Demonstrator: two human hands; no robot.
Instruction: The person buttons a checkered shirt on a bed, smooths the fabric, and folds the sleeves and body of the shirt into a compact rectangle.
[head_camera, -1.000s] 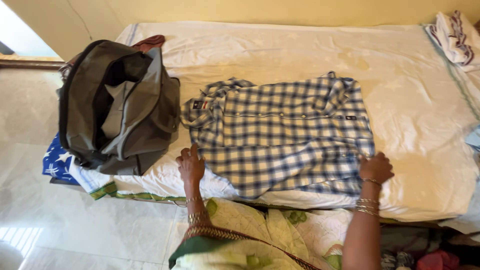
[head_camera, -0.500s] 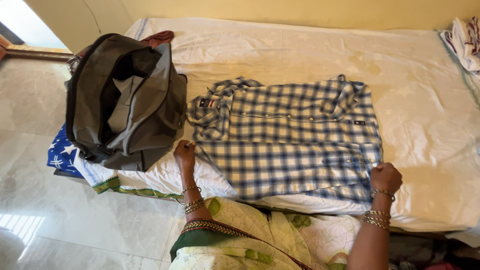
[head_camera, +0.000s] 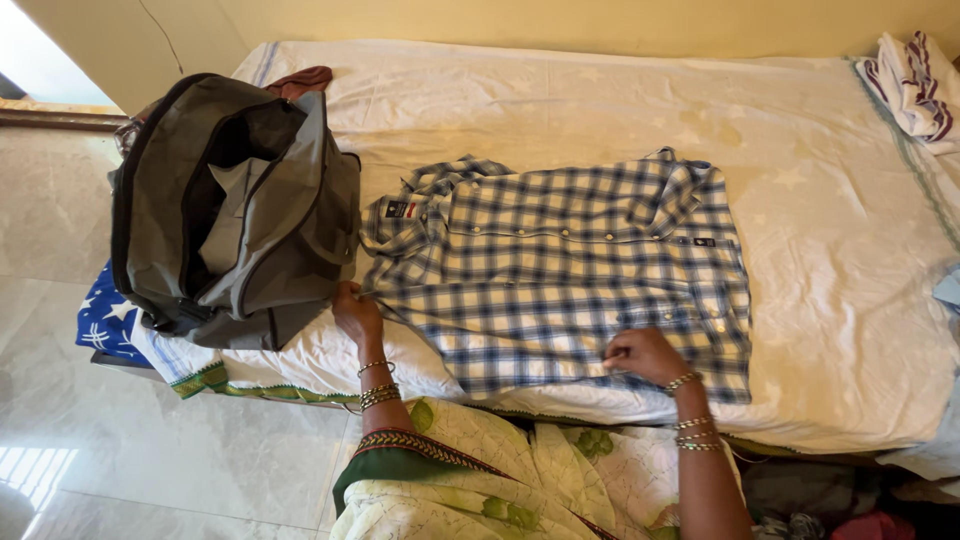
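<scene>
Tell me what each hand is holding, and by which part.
The left hand pinches the plaid shirt at its near shoulder edge beside the collar. The right hand rests on the shirt's near folded side; whether it grips the cloth cannot be told.

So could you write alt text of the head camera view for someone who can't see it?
A person leans over a bed, both hands on a blue and white checked shirt lying flat on the white sheet: left hand at the collar-side edge, right hand on the near edge. An open grey bag stands beside the shirt's collar.
</scene>
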